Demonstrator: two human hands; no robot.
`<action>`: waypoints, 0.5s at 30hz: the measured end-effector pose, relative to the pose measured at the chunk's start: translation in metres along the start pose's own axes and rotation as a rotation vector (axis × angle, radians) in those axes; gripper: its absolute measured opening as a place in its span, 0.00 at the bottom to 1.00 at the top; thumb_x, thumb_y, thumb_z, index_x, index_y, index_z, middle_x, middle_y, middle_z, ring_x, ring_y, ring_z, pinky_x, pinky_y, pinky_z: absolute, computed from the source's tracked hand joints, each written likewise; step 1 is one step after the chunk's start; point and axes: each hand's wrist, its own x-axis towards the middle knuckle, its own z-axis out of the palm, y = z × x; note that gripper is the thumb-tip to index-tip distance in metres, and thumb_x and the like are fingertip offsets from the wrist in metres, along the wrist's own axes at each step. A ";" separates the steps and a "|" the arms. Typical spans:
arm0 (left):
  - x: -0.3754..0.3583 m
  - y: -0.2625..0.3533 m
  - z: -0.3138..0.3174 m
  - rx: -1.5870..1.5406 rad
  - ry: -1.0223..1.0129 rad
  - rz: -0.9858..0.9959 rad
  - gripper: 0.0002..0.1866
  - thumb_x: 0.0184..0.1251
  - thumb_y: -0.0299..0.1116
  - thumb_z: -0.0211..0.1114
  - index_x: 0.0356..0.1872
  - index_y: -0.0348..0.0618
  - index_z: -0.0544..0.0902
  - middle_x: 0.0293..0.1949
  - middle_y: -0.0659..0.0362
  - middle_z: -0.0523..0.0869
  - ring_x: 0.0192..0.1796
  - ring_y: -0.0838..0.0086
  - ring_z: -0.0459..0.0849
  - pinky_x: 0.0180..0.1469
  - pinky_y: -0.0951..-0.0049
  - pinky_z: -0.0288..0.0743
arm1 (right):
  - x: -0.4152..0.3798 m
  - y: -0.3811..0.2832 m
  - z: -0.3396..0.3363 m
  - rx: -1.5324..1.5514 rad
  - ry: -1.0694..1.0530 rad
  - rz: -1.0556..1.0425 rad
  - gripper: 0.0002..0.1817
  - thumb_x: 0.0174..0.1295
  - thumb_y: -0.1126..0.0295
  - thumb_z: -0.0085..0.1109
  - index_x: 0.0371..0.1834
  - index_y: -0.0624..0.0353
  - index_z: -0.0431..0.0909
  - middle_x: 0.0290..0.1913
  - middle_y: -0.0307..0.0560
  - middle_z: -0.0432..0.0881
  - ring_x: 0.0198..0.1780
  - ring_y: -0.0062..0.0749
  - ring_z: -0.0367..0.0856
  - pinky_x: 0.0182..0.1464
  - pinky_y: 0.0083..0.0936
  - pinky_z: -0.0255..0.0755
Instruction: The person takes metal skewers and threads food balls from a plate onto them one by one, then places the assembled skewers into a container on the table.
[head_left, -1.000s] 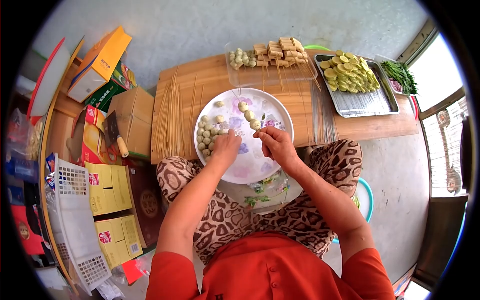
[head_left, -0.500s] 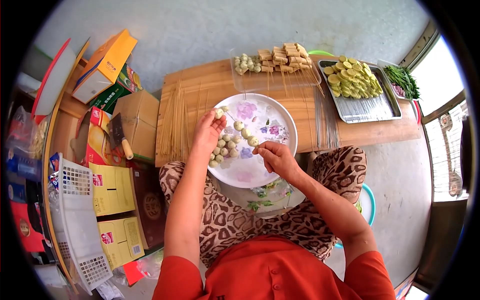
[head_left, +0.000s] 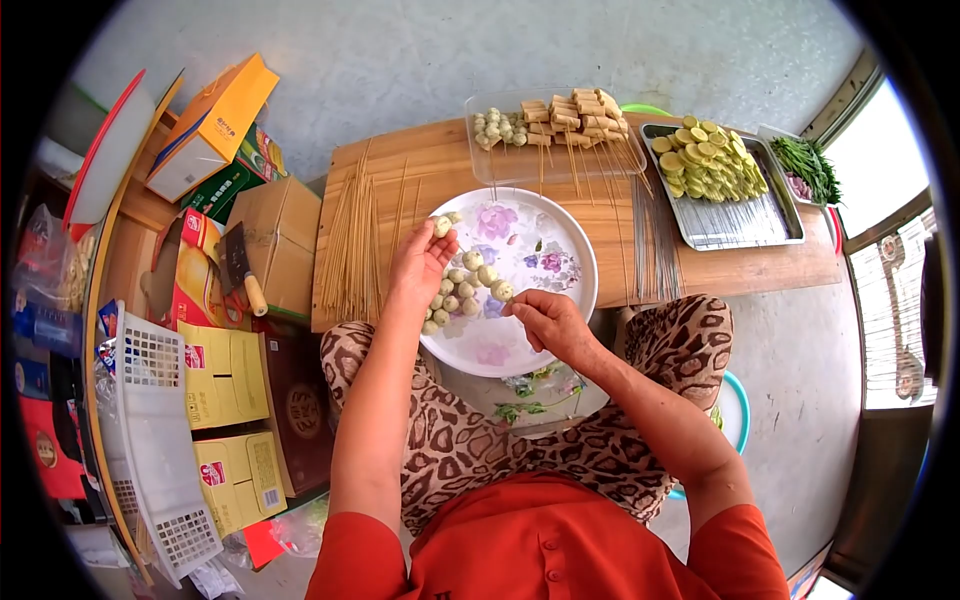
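Holding the stick of balls (head_left: pixel 487 274) steady seems best, the right hand (head_left: pixel 553 323) pinching its near end over the tray (head_left: pixel 565 225) and the left hand (head_left: pixel 422 262) gripping one ball (head_left: pixel 442 226) in its fingertips, ideally centred on the tip

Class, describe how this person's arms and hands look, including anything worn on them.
Short, plain red sleeves leave both forearms bare. The left hand and right hand are ungloved, and no watch or bracelet shows.
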 end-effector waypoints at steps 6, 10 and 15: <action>-0.004 0.000 0.005 -0.003 -0.005 0.003 0.09 0.65 0.33 0.62 0.41 0.39 0.78 0.37 0.55 0.81 0.42 0.69 0.81 0.45 0.69 0.79 | 0.002 0.004 0.000 -0.015 0.010 -0.016 0.12 0.66 0.67 0.50 0.41 0.63 0.80 0.17 0.34 0.69 0.18 0.15 0.66 0.22 0.19 0.61; -0.004 0.000 0.005 -0.005 -0.013 -0.005 0.09 0.65 0.33 0.63 0.41 0.39 0.78 0.37 0.55 0.81 0.42 0.69 0.81 0.45 0.69 0.79 | 0.001 0.003 0.001 -0.003 0.020 -0.009 0.12 0.66 0.67 0.50 0.40 0.63 0.80 0.17 0.34 0.69 0.18 0.15 0.66 0.22 0.18 0.61; -0.008 0.000 0.011 0.006 -0.034 -0.013 0.09 0.65 0.32 0.62 0.41 0.39 0.78 0.37 0.57 0.81 0.39 0.69 0.82 0.43 0.69 0.79 | 0.001 0.002 0.002 0.004 0.025 -0.008 0.12 0.66 0.67 0.50 0.40 0.63 0.80 0.16 0.34 0.69 0.18 0.15 0.66 0.22 0.18 0.61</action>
